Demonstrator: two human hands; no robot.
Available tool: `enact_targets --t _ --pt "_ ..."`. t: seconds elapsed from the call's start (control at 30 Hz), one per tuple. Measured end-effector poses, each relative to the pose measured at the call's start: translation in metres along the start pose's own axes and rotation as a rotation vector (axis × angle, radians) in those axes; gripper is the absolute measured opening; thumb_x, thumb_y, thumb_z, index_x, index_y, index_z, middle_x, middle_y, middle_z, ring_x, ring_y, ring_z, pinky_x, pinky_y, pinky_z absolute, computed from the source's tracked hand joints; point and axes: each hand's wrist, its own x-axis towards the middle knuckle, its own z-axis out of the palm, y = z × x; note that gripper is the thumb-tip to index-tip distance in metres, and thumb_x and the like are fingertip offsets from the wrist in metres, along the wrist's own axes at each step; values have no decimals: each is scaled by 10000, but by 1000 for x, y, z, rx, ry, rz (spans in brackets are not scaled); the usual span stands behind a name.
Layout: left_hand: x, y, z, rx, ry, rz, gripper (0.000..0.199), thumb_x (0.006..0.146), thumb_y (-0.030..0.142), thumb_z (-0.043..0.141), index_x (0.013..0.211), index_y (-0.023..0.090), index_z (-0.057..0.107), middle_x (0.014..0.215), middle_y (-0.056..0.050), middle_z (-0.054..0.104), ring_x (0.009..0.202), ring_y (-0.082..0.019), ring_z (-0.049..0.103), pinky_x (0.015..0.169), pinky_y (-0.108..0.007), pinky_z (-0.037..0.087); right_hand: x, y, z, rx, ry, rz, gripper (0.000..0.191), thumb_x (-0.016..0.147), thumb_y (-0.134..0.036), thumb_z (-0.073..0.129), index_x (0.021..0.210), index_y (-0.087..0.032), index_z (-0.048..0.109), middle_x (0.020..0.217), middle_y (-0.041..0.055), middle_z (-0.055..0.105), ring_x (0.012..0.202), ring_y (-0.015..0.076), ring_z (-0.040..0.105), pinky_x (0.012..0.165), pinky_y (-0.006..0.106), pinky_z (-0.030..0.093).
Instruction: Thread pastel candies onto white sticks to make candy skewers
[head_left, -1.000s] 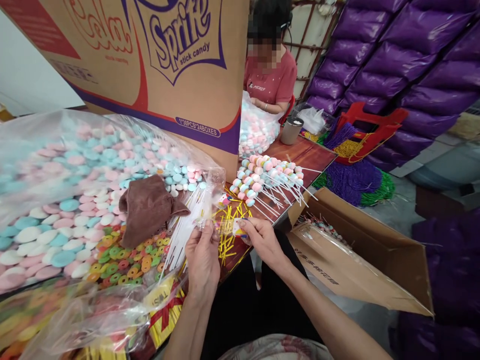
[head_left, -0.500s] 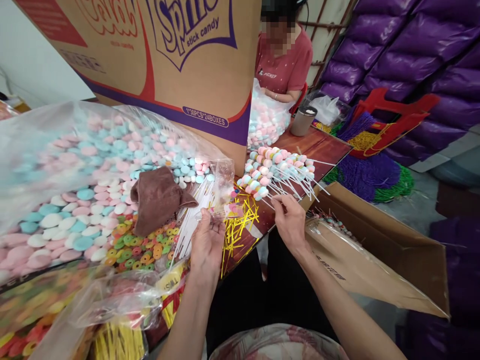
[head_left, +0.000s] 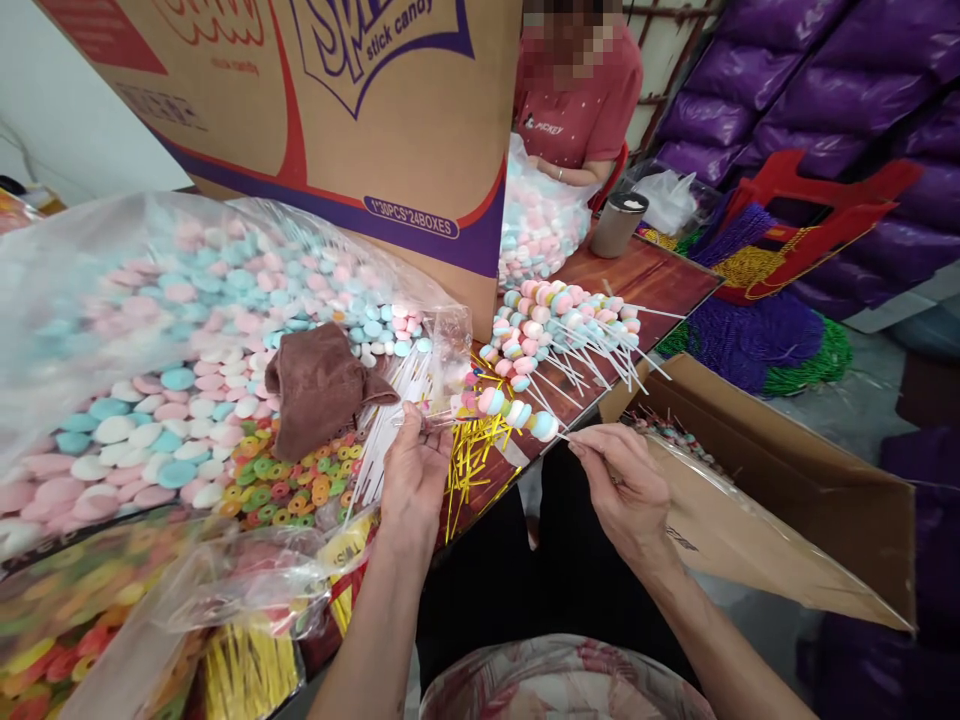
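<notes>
My right hand [head_left: 626, 478] pinches the white stick of a marshmallow skewer [head_left: 517, 412], its pink, white and blue pieces pointing left. Facing it, my left hand [head_left: 415, 462] is closed on a small clear plastic wrapper [head_left: 442, 412] with coloured print; the skewer's tip is at the wrapper's opening, and I cannot tell how far inside it is. Beneath them lie gold twist ties [head_left: 476, 450]. Just beyond, a pile of finished marshmallow skewers [head_left: 562, 320] rests on the table [head_left: 607, 280]. White sticks [head_left: 379, 440] lie left of my left hand.
A big bag of marshmallows [head_left: 172, 290] and ring candies [head_left: 300, 475] cover the left side, with a brown cloth [head_left: 315, 390] on top. A tall carton [head_left: 375, 150] stands behind. An open cardboard box [head_left: 810, 500] sits at right. Across the table sits a co-worker [head_left: 574, 110].
My right hand has drawn one skewer from the pile and brought it down toward the wrapper in my left hand. The view has shifted slightly.
</notes>
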Motion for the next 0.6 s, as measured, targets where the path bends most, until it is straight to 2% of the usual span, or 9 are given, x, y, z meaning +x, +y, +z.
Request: enact_targets --t 0.1,0.2,0.33,0.47,0.53,0.6 --pt "2 1 -3 70 -67 70 92 858 212 709 824 152 649 785 -16 704 706 -94 657 685 -211 540 2 1 -9 -129 -37 -90 119 915 -166 614 899 -233 711 839 37 716 764 179 619 737 363 394" --pt "6 0 -9 165 -144 123 179 756 232 805 790 152 649 775 -6 709 691 -101 660 679 -224 536 4 1 -16 -142 -92 -87 137 920 -188 604 883 -241 724 846 36 722 760 181 615 748 367 388" --pt "8 -2 -13 241 -247 214 300 636 295 880 725 151 633 722 19 689 683 -96 655 686 -223 525 3 3 -14 78 -186 78 122 916 -247 610 851 -238 712 840 41 702 784 193 619 737 353 435" --pt "5 -4 -11 271 -322 233 336 624 352 883 728 158 629 760 9 702 706 -99 660 693 -219 520 0 4 -7 298 -319 311 167 912 -287 604 787 -219 692 747 20 642 693 171 580 625 301 432" --pt "3 -6 -10 307 -339 280 347 629 376 875 768 163 639 822 -13 720 741 -122 672 690 -233 524 -1 3 -4 295 -330 327 170 913 -280 603 785 -214 693 724 9 610 666 157 550 606 289 409" --pt "2 -9 -9 334 -334 354 355 641 394 863 802 165 643 858 -23 722 756 -134 674 684 -242 526 -1 0 -3 254 -311 271 156 924 -264 594 819 -214 698 729 6 580 668 149 528 618 287 398"
